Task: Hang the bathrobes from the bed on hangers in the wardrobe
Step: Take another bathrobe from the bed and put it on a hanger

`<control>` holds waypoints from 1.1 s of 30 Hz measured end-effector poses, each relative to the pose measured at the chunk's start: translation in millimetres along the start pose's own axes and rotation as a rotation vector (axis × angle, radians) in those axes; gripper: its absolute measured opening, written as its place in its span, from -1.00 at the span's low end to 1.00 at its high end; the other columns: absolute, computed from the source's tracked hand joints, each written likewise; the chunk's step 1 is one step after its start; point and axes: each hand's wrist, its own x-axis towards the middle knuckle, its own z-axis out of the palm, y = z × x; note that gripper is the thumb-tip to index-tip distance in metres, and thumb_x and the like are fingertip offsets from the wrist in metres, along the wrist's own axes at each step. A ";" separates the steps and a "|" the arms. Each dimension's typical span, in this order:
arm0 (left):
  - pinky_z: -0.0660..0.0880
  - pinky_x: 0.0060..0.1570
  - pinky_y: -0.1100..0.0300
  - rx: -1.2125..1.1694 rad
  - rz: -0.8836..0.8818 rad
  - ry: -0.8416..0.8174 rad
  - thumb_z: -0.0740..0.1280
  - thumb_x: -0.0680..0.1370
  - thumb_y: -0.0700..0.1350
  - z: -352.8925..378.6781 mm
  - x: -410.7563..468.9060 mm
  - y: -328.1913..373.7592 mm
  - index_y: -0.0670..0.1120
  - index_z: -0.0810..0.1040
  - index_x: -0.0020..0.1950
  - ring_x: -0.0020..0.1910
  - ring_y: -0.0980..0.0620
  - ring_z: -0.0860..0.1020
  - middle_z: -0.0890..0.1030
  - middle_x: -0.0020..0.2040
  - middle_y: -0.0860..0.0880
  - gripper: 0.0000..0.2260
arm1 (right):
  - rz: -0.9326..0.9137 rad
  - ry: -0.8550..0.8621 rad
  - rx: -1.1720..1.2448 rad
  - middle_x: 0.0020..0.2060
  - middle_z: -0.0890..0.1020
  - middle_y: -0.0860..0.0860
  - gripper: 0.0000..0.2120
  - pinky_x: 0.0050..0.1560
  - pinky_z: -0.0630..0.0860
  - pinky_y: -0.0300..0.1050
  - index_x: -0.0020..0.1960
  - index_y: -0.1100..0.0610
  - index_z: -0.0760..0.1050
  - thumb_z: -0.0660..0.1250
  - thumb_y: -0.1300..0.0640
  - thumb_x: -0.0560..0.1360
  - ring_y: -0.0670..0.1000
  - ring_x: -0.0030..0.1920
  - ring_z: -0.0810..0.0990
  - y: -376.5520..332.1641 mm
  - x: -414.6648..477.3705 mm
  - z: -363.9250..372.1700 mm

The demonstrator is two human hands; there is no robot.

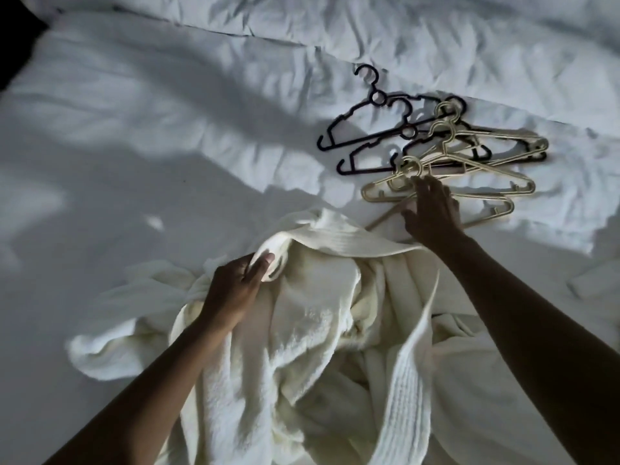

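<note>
A cream terry bathrobe (312,317) lies crumpled on the white bed (141,169), its ribbed collar toward the far side. My left hand (235,283) grips the robe's collar near the shoulder and lifts it a little. My right hand (432,213) reaches out with fingers spread over the nearest beige plastic hanger (483,199); the fingertips lie at its neck, just below the hook. More beige hangers (469,156) and several dark hangers (379,132) lie in an overlapping pile beyond it.
A rumpled white duvet (369,31) is bunched along the far side of the bed. Another piece of white cloth (600,280) shows at the right edge. A dark gap (16,38) lies past the bed's far left corner.
</note>
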 end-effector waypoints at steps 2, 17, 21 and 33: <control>0.46 -0.15 0.28 -0.033 -0.013 0.033 0.22 0.59 0.25 -8.0 -4.9 11.2 -0.03 0.68 -0.02 -0.21 0.14 0.61 0.67 -0.24 0.07 -0.60 | 0.040 -0.097 -0.085 0.59 0.12 0.16 0.05 0.48 0.17 0.38 0.62 0.09 0.00 0.48 -0.25 0.36 0.25 0.56 0.12 21.2 19.0 0.3; 0.51 -0.36 0.00 -0.456 -0.283 -0.115 0.37 0.60 0.09 -51.9 -28.5 82.8 -0.01 0.65 -0.05 -0.20 -0.30 0.68 0.67 -0.12 -0.26 -0.81 | -0.193 0.529 0.211 0.05 0.60 0.22 -0.72 0.02 0.44 0.01 0.20 0.13 0.58 0.38 0.11 0.51 0.26 0.05 0.56 25.1 -12.4 -105.6; 0.49 -0.26 -0.11 -0.518 -0.342 -0.204 0.44 0.49 0.02 -66.1 -33.7 93.4 -0.07 0.62 -0.13 -0.23 -0.22 0.57 0.56 -0.23 -0.20 -0.84 | -0.126 0.571 0.391 0.05 0.66 0.10 -0.72 0.03 0.49 -0.03 0.17 0.14 0.62 0.25 0.00 0.64 0.12 0.03 0.61 4.1 -62.9 -143.6; 0.53 -0.46 0.25 -0.886 -0.532 -0.579 0.26 0.65 -0.05 -123.1 -121.2 175.6 -0.32 0.60 0.18 -0.39 0.02 0.63 0.67 -0.15 -0.18 -0.66 | -0.318 -0.038 0.877 -0.37 0.51 -0.11 -0.81 -0.25 0.47 -0.21 0.16 0.05 0.69 0.34 0.17 0.62 -0.13 -0.31 0.47 -48.1 -266.3 -201.6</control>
